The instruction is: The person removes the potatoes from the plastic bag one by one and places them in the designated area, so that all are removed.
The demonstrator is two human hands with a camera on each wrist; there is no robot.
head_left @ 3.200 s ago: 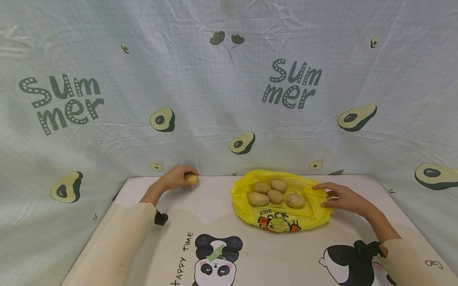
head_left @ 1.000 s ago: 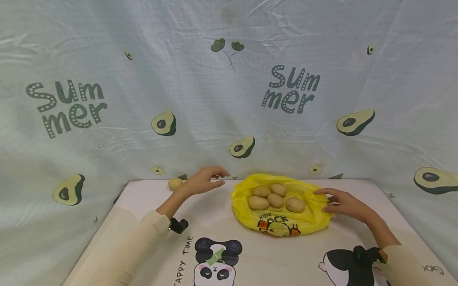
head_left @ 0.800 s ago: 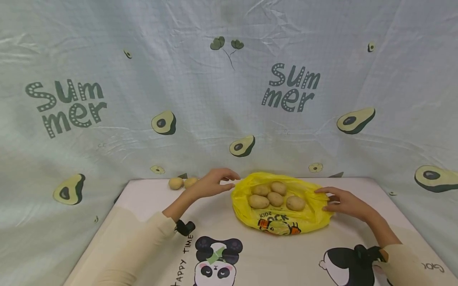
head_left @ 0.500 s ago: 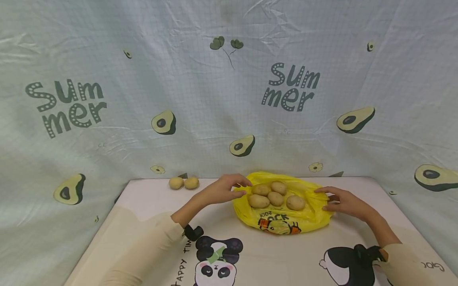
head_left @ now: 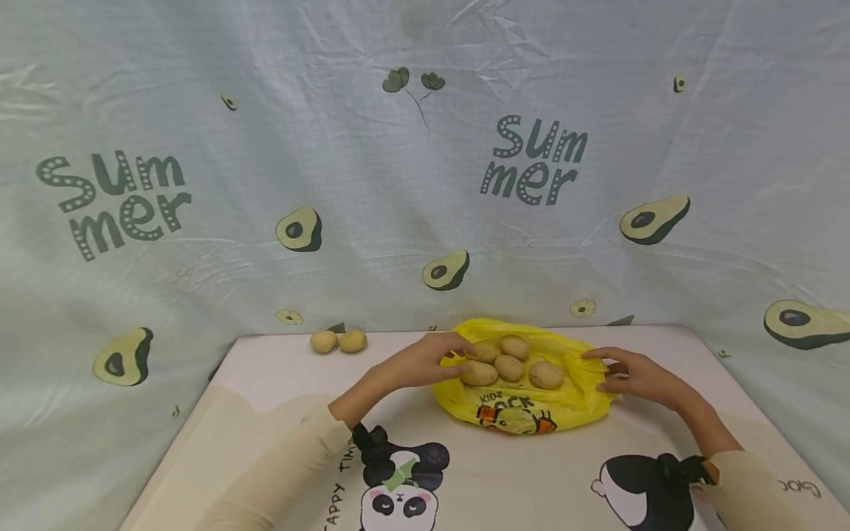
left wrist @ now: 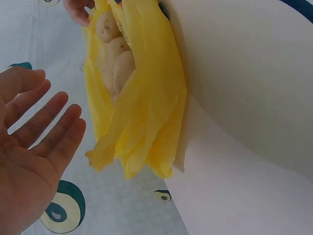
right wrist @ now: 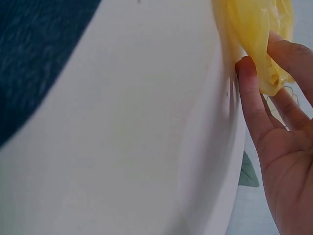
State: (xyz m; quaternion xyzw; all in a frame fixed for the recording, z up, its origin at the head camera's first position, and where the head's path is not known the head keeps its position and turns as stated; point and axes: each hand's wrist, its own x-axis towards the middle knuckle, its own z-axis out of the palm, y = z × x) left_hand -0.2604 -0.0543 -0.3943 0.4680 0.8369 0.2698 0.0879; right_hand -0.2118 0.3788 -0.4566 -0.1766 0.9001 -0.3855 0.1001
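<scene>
A yellow plastic bag (head_left: 574,409) lies spread on the table, its mouth showing several potatoes (head_left: 547,375). Reaching over the bag's left side, my left hand (head_left: 425,360) has its fingertips by the leftmost potato (head_left: 479,374) and holds nothing. In the left wrist view that hand (left wrist: 36,147) has its fingers extended and spread, beside the bag (left wrist: 151,98). My right hand (head_left: 640,377) holds the bag's right edge; in the right wrist view the yellow plastic (right wrist: 257,34) runs between thumb and fingers. Two more potatoes, one left (head_left: 324,341) and one right (head_left: 353,341), sit at the table's back left.
The pale table cover (head_left: 518,487) carries a printed panda (head_left: 401,501) in front of the bag. A curtain (head_left: 372,169) with avocado prints hangs right behind the table's back edge. Dark wrist cameras (head_left: 372,440) sit on both forearms.
My left hand set a potato down beside another at the back left, let go, and moved right to the bag. My right hand stays at the bag's edge.
</scene>
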